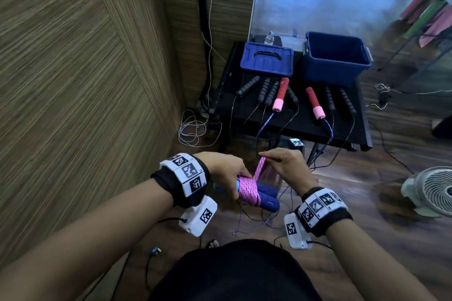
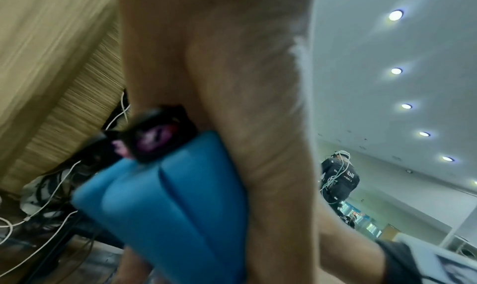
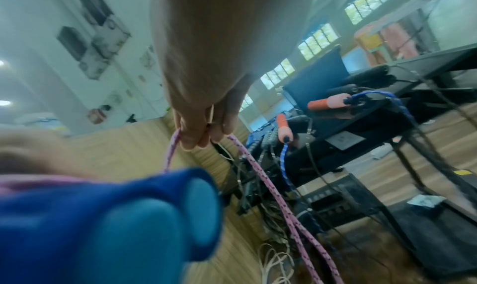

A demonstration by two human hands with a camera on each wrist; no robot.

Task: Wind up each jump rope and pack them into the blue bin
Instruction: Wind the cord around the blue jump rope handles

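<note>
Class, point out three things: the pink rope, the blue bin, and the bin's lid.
pink rope (image 1: 247, 190), head view, on the coils round the handles.
blue bin (image 1: 335, 67), head view, on its front wall.
lid (image 1: 266, 61), head view, on its top.

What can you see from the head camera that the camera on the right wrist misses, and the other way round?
Only the head view shows the open blue bin, its lid beside it on the black table, and the left hand gripping the blue handles with pink rope wound round them.

Only the right wrist view shows the right hand's fingertips pinching the rope from below, and loose rope trailing to the floor.

Both show the handles, the pink rope, the right hand and the red-and-pink handles on the table.
</note>
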